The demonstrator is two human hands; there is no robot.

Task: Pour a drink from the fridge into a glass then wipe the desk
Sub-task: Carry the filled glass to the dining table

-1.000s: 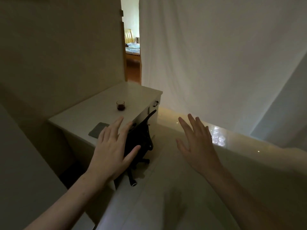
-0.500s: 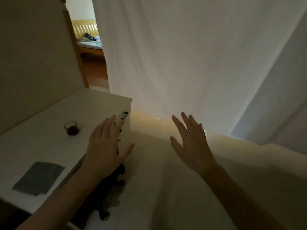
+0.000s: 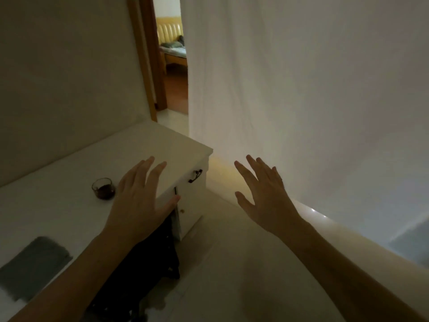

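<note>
Head view: camera has closed in on the table (image 3: 69, 205) since a second ago. Left hand (image 3: 137, 201) and right hand (image 3: 264, 196) both empty, fingers spread wide. Glass (image 3: 103, 188) already holds dark drink; grey cloth (image 3: 32, 266) lies untouched near table's front edge. Wiping looks next.

A white desk (image 3: 69, 201) carried a clear glass (image 3: 102, 188) of dark reddish-brown drink and a plain grey cloth (image 3: 32, 267). A black chair (image 3: 148, 270) sat beneath. A white sheet (image 3: 301, 89) hung beside an orange-brown wooden door frame (image 3: 148, 54); beyond stood a yellow ribbed headboard (image 3: 168, 29).
</note>
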